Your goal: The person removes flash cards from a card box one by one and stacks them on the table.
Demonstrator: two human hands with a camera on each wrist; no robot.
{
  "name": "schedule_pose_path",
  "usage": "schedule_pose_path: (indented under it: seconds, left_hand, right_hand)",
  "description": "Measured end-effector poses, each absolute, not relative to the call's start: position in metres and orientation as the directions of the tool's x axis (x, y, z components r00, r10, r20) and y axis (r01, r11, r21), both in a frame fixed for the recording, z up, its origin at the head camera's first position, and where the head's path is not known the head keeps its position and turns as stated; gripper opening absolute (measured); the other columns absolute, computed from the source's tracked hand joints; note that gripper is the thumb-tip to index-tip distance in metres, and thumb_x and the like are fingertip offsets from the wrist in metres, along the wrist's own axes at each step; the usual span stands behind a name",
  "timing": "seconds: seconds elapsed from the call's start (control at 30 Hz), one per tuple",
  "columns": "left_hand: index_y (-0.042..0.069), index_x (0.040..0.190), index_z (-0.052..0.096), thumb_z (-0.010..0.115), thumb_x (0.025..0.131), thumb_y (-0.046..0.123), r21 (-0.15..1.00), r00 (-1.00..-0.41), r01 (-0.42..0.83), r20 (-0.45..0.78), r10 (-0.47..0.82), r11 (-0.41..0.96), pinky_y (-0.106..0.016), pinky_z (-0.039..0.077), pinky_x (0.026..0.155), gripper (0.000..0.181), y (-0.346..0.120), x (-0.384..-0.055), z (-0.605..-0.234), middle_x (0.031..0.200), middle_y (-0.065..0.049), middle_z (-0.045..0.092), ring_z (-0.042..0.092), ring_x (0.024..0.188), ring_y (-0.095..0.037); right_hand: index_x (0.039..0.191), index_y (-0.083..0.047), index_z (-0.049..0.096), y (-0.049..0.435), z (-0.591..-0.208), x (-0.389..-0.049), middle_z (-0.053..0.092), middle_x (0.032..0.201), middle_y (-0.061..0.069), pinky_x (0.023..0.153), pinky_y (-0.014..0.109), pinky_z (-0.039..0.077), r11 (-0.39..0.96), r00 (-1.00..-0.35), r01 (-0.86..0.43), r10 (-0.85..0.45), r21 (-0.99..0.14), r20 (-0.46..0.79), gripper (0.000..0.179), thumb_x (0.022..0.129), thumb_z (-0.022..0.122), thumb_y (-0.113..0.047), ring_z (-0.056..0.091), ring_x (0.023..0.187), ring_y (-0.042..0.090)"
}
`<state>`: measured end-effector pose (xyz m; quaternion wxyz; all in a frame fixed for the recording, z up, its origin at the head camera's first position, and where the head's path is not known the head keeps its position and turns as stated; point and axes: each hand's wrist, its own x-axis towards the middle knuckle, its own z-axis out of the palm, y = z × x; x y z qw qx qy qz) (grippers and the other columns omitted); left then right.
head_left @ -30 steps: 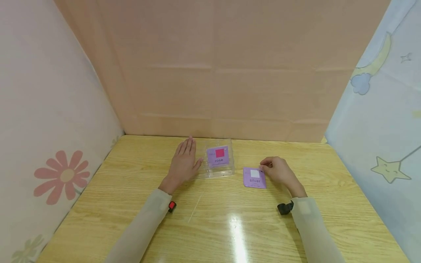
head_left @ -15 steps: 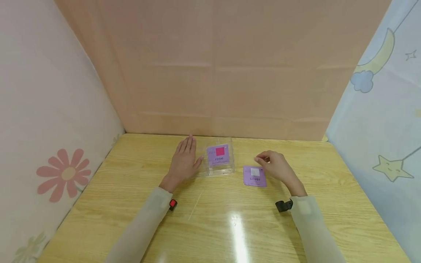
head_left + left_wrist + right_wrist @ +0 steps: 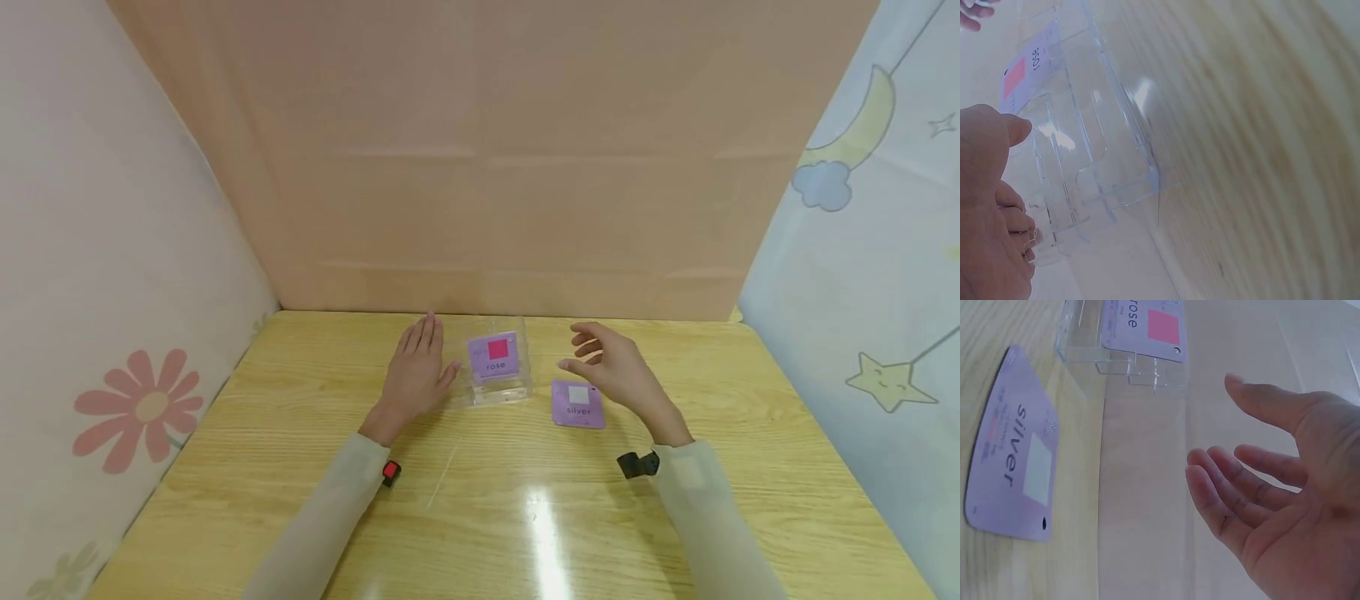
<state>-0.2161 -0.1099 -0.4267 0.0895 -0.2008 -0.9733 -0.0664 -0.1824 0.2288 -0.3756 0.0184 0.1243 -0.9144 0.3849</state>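
Observation:
A clear plastic tiered holder (image 3: 501, 395) stands toward the back of the table, with a purple card marked "rose" (image 3: 493, 357) in it. My left hand (image 3: 415, 379) lies against the holder's left side, fingers straight and thumb toward the card. In the left wrist view the fingers (image 3: 1015, 220) are partly hidden behind the thumb side. A purple card marked "silver" (image 3: 577, 404) lies flat on the table right of the holder. My right hand (image 3: 611, 362) hovers just beyond that card, thumb and fingers apart, holding nothing; the right wrist view shows its bare palm (image 3: 1300, 540).
The wooden table (image 3: 487, 533) meets a plain tan backdrop (image 3: 480, 167) just behind the holder. Patterned panels with a flower (image 3: 152, 407) and a star (image 3: 892, 382) flank it left and right.
My right hand has let go of the silver card's upper right corner, moved left and away from me, and spread its fingers. The left hand and the holder have stayed in place.

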Motion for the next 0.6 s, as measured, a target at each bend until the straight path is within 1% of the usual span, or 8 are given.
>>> schedule_pose_path:
  seconds: [0.13,0.27,0.43,0.6]
  left_hand:
    - [-0.007,0.165,0.018,0.045,0.111,0.044,0.075,-0.905,0.399,0.192,0.38,0.914,-0.051,0.018,0.136,0.079,-0.11,-0.215,-0.428,0.175,-0.024,0.015,0.022,0.163,-0.038]
    - [-0.007,0.165,0.019,0.047,0.111,0.044,0.079,-0.899,0.409,0.204,0.387,0.909,-0.051,0.019,0.135,0.08,-0.109,-0.217,-0.428,0.175,-0.025,0.016,0.022,0.164,-0.038]
    - [-0.008,0.164,0.02,0.047,0.111,0.043,0.074,-0.898,0.41,0.206,0.388,0.909,-0.052,0.019,0.135,0.079,-0.108,-0.218,-0.426,0.174,-0.025,0.018,0.023,0.163,-0.039]
    - [-0.008,0.164,0.02,0.046,0.111,0.044,0.068,-0.901,0.404,0.201,0.384,0.912,-0.052,0.02,0.135,0.079,-0.109,-0.218,-0.428,0.174,-0.026,0.018,0.024,0.163,-0.04]
  right_hand:
    - [0.152,-0.006,0.052,0.222,-0.374,-0.186,0.064,0.14,0.019,0.106,0.055,0.055,0.657,-0.964,-0.256,-0.228,-0.709,0.137,0.069,0.093,0.082,-0.026,0.063,0.128,0.04]
    - [0.152,-0.005,0.052,0.215,-0.372,-0.188,0.06,0.148,0.021,0.111,0.057,0.052,0.663,-0.958,-0.279,-0.245,-0.695,0.151,0.07,0.093,0.082,-0.028,0.058,0.136,0.042]
    - [0.151,-0.002,0.051,0.209,-0.37,-0.191,0.057,0.151,0.022,0.114,0.057,0.05,0.674,-0.949,-0.307,-0.27,-0.672,0.162,0.068,0.094,0.081,-0.024,0.056,0.138,0.042]
    - [0.151,-0.002,0.052,0.204,-0.372,-0.194,0.058,0.151,0.022,0.114,0.057,0.051,0.688,-0.942,-0.329,-0.289,-0.647,0.172,0.068,0.095,0.08,-0.026,0.058,0.135,0.044]
